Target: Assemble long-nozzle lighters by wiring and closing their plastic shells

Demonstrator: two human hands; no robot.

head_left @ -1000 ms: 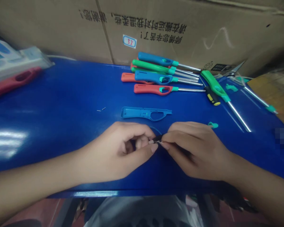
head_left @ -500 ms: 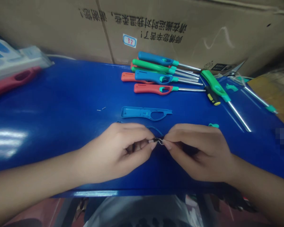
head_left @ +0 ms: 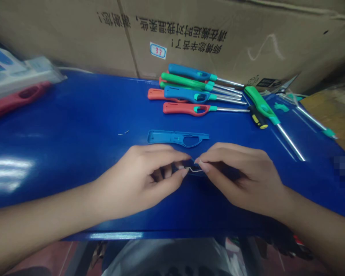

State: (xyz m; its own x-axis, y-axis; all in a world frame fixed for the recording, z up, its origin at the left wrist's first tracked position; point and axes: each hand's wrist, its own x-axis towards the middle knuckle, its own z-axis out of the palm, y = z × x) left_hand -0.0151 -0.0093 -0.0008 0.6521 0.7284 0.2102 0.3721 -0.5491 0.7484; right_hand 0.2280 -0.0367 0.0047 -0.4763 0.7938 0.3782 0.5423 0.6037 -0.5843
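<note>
Head view: I am pinching a small bent wire [head_left: 193, 168] between both hands. My left hand [head_left: 143, 180] fingers [head_left: 184, 173] are pressing one end and my right hand [head_left: 241, 176] is pinching the other. The wire is running left to right just above the surface [head_left: 74, 126], with a blue shell half [head_left: 178, 137] lying just beyond.

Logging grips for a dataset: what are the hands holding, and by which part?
The left hand and right hand pinch a small bent wire piece between their fingertips, one at each end.
</note>
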